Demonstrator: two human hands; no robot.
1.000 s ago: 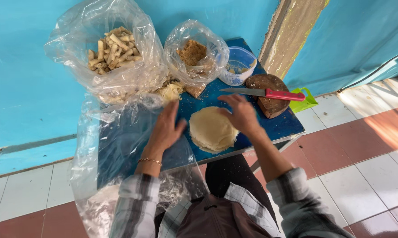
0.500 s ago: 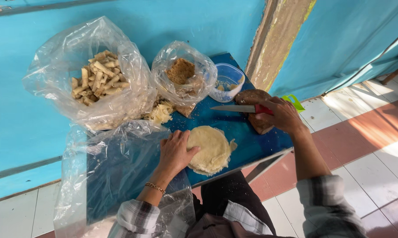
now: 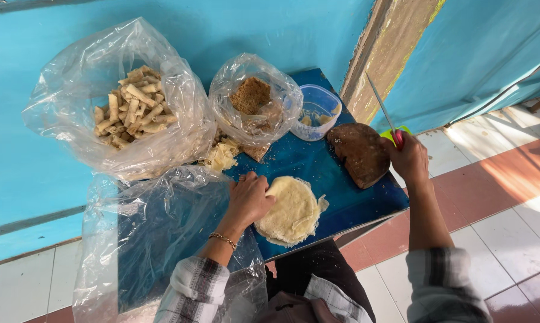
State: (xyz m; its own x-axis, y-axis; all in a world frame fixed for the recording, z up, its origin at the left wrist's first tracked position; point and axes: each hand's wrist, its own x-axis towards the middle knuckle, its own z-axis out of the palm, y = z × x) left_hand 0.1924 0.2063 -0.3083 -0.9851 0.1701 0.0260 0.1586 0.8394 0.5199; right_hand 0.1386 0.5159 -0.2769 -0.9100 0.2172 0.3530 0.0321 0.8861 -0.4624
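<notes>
Risk sits in the knife [image 3: 382,110], blade raised, gripped by the right hand [image 3: 408,158]; left hand [image 3: 249,200] presses the wrapper stack [image 3: 292,210] near the surface [image 3: 318,167] edge, where a slip could cut or tip it.

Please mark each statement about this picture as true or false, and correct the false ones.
1. The right hand holds a knife with its blade pointing up. True.
2. The left hand rests on the brown block. False: it touches the pale round wrapper stack.
3. The large clear bag holds small rolled pieces. True.
4. The small plastic tub stands on the floor. False: it stands on the blue table.
</notes>
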